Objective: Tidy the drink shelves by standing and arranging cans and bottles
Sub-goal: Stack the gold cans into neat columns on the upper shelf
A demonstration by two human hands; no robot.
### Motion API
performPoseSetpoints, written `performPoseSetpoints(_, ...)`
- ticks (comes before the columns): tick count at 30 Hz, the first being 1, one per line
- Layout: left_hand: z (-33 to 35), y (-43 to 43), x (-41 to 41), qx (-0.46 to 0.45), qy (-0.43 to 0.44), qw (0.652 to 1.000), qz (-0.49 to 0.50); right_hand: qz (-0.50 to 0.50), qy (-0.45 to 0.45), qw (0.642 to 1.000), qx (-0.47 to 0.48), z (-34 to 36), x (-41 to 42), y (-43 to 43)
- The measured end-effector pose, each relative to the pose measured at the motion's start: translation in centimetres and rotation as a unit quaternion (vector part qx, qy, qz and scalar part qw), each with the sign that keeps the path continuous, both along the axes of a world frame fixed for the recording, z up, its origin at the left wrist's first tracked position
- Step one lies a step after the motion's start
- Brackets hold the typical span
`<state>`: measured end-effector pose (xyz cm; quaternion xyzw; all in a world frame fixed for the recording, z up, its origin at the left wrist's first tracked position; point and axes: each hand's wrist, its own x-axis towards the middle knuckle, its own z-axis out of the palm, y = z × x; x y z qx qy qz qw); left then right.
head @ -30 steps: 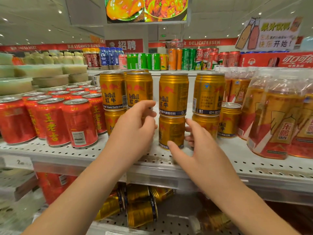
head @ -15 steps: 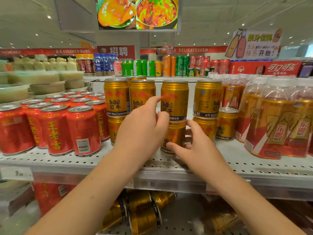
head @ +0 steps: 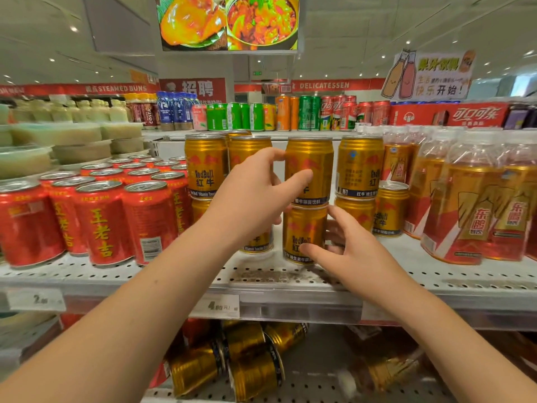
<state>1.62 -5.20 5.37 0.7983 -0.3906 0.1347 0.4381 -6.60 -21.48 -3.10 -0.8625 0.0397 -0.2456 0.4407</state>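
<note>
On the shelf (head: 436,274), mid-row, two gold cans stand stacked. The left hand (head: 252,196) grips the top can (head: 312,167), thumb on its front and fingers curled round its left side. The right hand (head: 348,251) clasps the bottom can (head: 303,228) from the right. Red cans (head: 101,222) stand to the left, bottles (head: 470,199) to the right.

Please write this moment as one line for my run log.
left hand grip: holds upper gold can | right hand grip: holds lower gold can | stack: upright on shelf | phase: likely aligning stack
</note>
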Motion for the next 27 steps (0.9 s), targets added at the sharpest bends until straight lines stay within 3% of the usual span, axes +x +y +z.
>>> performPoseSetpoints(6, -1.0, 0.0, -0.3, -0.028, -0.082, 0.993, 0.082, -0.031, 0.007, 0.999, -0.010, -0.1, 1.2, 1.2)
performPoseSetpoints(14, -2.5, 0.6, -0.1, -0.071, -0.119, 0.989, 0.044, -0.093, -0.017, 0.992, -0.089, 0.0, 0.6, 1.9)
performPoseSetpoints(18, -4.1, 1.4, -0.6, -0.099, -0.144, 0.985, -0.007, -0.127, -0.099, 0.983, -0.089, -0.2, -1.6, 0.8)
performPoseSetpoints(22, -6.0, 0.2, -1.7, -0.041, -0.122, 0.989, -0.070, -0.220, -0.186, 0.956, -0.056, 0.6, -4.1, -3.1)
performPoseSetpoints(27, -7.8, -2.9, -3.2, 0.039, -0.083, 0.994, -0.065, -0.214, -0.094, 0.972, -0.025, 0.8, -3.6, -6.4)
